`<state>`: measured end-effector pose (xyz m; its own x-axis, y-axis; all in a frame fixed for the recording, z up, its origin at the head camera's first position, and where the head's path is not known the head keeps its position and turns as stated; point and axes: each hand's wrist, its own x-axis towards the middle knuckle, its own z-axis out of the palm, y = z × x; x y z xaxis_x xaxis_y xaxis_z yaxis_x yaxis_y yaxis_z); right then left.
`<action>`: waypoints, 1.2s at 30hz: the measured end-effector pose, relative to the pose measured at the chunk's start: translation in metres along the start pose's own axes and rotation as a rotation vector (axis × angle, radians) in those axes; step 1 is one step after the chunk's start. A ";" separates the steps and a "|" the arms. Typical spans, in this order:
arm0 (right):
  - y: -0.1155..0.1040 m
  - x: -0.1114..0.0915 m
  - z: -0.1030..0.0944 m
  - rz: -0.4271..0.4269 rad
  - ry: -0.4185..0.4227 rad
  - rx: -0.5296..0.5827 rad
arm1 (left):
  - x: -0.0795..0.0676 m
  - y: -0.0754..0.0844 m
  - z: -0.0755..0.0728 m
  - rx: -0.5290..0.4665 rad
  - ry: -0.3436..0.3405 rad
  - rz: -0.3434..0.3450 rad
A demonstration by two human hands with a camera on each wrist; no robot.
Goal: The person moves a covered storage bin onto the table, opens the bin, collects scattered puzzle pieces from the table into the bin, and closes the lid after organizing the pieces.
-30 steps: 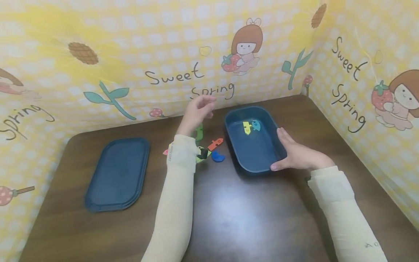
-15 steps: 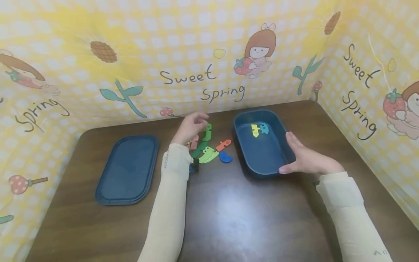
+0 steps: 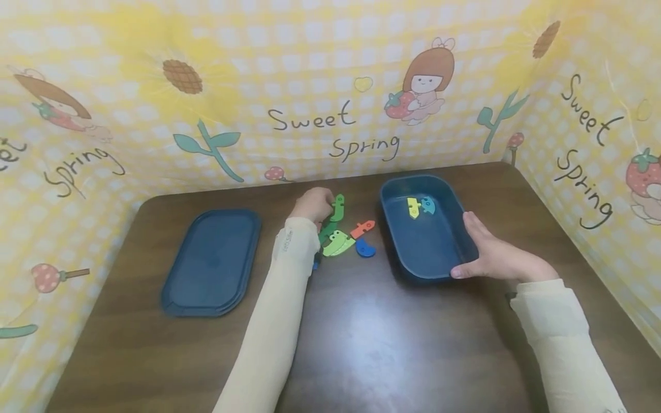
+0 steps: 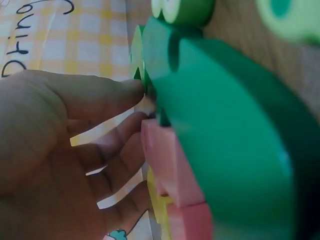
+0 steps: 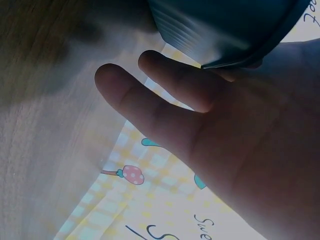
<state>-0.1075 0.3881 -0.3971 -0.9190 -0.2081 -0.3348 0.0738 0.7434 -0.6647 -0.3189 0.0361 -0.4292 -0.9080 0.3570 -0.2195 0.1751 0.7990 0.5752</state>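
My left hand (image 3: 314,205) reaches down into a pile of toy puzzle pieces. Its thumb touches the edge of a dark green piece (image 4: 235,120) in the left wrist view, with the other fingers loosely extended beside pink pieces (image 4: 172,162). Around it lie a light green crocodile-head piece (image 3: 338,244), a curved green piece (image 3: 338,207), an orange piece (image 3: 363,229) and a blue piece (image 3: 365,248). My right hand (image 3: 501,258) rests against the right side of a dark blue box (image 3: 426,252), thumb at its near corner, fingers straight. Inside the box lie yellow (image 3: 413,207) and teal (image 3: 427,205) pieces.
A dark blue lid (image 3: 212,264) lies flat on the brown wooden table (image 3: 356,344), left of the pile. A yellow checked cloth (image 3: 310,74) with printed figures hangs behind the table and along its sides.
My left hand has come down from above the back of the table onto the pieces. The right hand stays at the box. The head view has shifted leftward.
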 end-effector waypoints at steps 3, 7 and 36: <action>-0.001 -0.001 0.000 -0.011 -0.005 -0.006 | 0.002 0.002 0.002 0.092 0.045 0.032; -0.001 -0.002 0.001 -0.013 -0.010 -0.012 | 0.002 0.005 0.004 0.198 0.086 0.064; -0.003 -0.003 0.004 -0.028 -0.034 -0.029 | -0.019 -0.002 -0.009 -0.134 0.055 0.079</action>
<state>-0.1032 0.3842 -0.3970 -0.9069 -0.2503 -0.3390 0.0364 0.7550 -0.6547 -0.3052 0.0236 -0.4186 -0.9135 0.3862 -0.1275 0.1980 0.6961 0.6901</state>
